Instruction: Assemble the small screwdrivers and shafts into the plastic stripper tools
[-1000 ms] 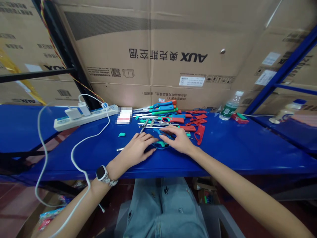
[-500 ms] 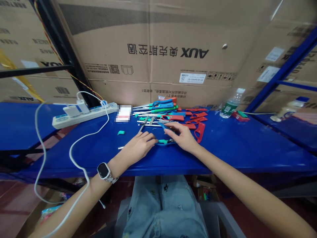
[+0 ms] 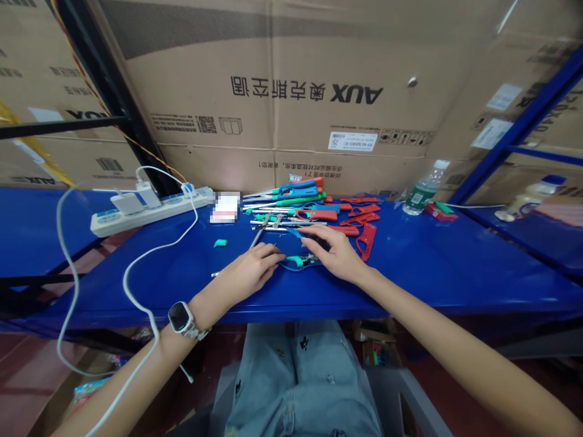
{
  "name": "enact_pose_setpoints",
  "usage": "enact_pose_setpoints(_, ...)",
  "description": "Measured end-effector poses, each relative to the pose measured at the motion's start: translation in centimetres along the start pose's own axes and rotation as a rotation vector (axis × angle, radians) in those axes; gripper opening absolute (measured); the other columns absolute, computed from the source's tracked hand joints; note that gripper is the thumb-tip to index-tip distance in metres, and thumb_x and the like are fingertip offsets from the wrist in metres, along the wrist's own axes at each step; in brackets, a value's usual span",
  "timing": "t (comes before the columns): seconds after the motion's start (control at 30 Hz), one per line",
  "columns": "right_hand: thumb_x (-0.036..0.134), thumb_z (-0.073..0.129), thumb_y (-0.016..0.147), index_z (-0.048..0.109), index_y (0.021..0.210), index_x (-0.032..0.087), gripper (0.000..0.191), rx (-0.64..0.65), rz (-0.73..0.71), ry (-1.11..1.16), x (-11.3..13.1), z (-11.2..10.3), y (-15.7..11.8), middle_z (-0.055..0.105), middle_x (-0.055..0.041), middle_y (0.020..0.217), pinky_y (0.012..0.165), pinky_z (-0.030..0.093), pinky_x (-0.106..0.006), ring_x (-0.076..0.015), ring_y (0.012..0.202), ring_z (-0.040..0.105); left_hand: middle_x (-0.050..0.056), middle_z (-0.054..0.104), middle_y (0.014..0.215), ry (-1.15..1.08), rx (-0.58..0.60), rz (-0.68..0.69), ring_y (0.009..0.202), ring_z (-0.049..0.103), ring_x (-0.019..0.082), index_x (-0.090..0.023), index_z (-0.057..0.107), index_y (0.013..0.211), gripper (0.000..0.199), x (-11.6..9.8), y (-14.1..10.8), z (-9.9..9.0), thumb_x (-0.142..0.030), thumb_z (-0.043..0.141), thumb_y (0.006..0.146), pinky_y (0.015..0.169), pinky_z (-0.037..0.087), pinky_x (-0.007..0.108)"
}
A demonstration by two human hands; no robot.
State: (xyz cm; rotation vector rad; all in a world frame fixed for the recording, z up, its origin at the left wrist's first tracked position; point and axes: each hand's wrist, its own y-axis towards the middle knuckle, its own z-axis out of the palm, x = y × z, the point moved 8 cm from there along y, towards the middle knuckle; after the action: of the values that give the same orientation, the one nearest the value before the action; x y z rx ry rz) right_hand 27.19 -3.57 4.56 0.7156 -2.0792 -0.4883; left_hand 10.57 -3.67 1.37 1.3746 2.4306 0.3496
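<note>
On the blue tabletop, an opened long-nosed gas lighter [image 3: 300, 266] lies between my hands, its blue casing and teal trigger in view. My left hand [image 3: 252, 269] is closed round the lighter's front end, and the tip of its metal tube shows past the wrist side. A thin blue casing half [image 3: 295, 233] is pinched between the thumb and fingers of my right hand [image 3: 336, 252], just above the opened lighter. Beyond both hands lies a pile of lighters with red handles [image 3: 323, 215] and blue handles [image 3: 303, 192]. A loose teal trigger [image 3: 221, 243] rests farther left.
A white power strip [image 3: 150, 212] with chargers and a trailing white cable [image 3: 136, 297] occupies the left. Red casing halves [image 3: 365, 241] lie right of the pile. A water bottle [image 3: 421, 191] stands at the back right, before large cardboard boxes [image 3: 296, 48].
My left hand has shifted slightly left and down, uncovering more of the opened lighter and its teal trigger. The blue casing half in my right hand has tilted and moved slightly left.
</note>
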Motion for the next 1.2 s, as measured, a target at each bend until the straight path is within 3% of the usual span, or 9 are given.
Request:
enact_pose_setpoints(0.13, 0.031, 0.035, 0.109, 0.06, 0.141, 0.022, 0.041, 0.097, -0.078, -0.258, 0.8, 0.6, -0.6, 0.067, -0.0127, 0.128, 0.099, 0.055, -0.045, -0.0241, 0.114, 0.067, 0.011, 0.065, 0.126, -0.043, -0.028, -0.061, 0.117, 0.064, 0.026, -0.019, 0.06, 0.135, 0.034, 0.8, -0.3, -0.5, -0.024, 0.053, 0.102, 0.103, 0.055, 0.044)
enact_pose_setpoints(0.27, 0.043, 0.043, 0.107, 0.062, 0.137, 0.012, 0.047, 0.197, -0.136, -0.52, 0.4, 2.0, -1.0, 0.068, -0.0181, 0.12, 0.097, 0.054, -0.049, -0.031, 0.113, 0.065, 0.009, 0.069, 0.115, -0.041, 0.017, -0.039, 0.108, 0.066, 0.024, -0.019, 0.067, 0.121, 0.025, 0.9, -0.3, -0.7, -0.025, 0.049, 0.104, 0.099, 0.055, 0.043)
enact_pose_setpoints(0.33, 0.049, 0.048, 0.104, 0.067, 0.13, 0.012, 0.048, 0.252, -0.161, -0.579, 0.2, 2.8, -1.0, 0.069, -0.0166, 0.111, 0.091, 0.056, -0.047, -0.0303, 0.107, 0.065, 0.009, 0.069, 0.111, -0.036, 0.032, -0.021, 0.104, 0.066, 0.023, -0.018, 0.069, 0.117, 0.026, 0.8, -0.2, -0.8, -0.024, 0.046, 0.105, 0.096, 0.055, 0.041)
enact_pose_setpoints(0.53, 0.049, 0.058, 0.1, 0.075, 0.113, 0.021, 0.035, 0.286, -0.121, -0.552, -0.1, 3.3, -0.9, 0.067, -0.0103, 0.108, 0.065, 0.051, -0.03, -0.0228, 0.097, 0.064, 0.009, 0.069, 0.11, -0.111, 0.028, -0.027, 0.102, 0.067, 0.022, -0.019, 0.071, 0.115, 0.028, 1.5, 0.1, -1.3, -0.026, 0.046, 0.106, 0.093, 0.056, 0.039)
enact_pose_setpoints(0.97, 0.047, 0.06, 0.1, 0.078, 0.117, 0.027, 0.032, 0.304, -0.11, -0.55, -0.2, 3.3, -1.0, 0.066, -0.0098, 0.108, 0.062, 0.049, -0.029, -0.0214, 0.093, 0.063, 0.009, 0.068, 0.103, -0.066, 0.117, -0.045, 0.089, 0.067, 0.019, -0.017, 0.073, 0.105, 0.029, 1.6, 1.5, -1.4, -0.02, 0.045, 0.103, 0.082, 0.054, 0.034)
enact_pose_setpoints(1.2, 0.047, 0.06, 0.1, 0.078, 0.116, 0.026, 0.032, 0.308, -0.112, -0.533, -0.1, 3.3, -1.0, 0.065, -0.0101, 0.107, 0.064, 0.051, -0.031, -0.0225, 0.093, 0.063, 0.009, 0.069, 0.105, -0.127, 0.107, -0.023, 0.091, 0.068, 0.02, -0.019, 0.074, 0.109, 0.03, 2.0, 1.2, -1.3, -0.021, 0.044, 0.104, 0.085, 0.055, 0.035)
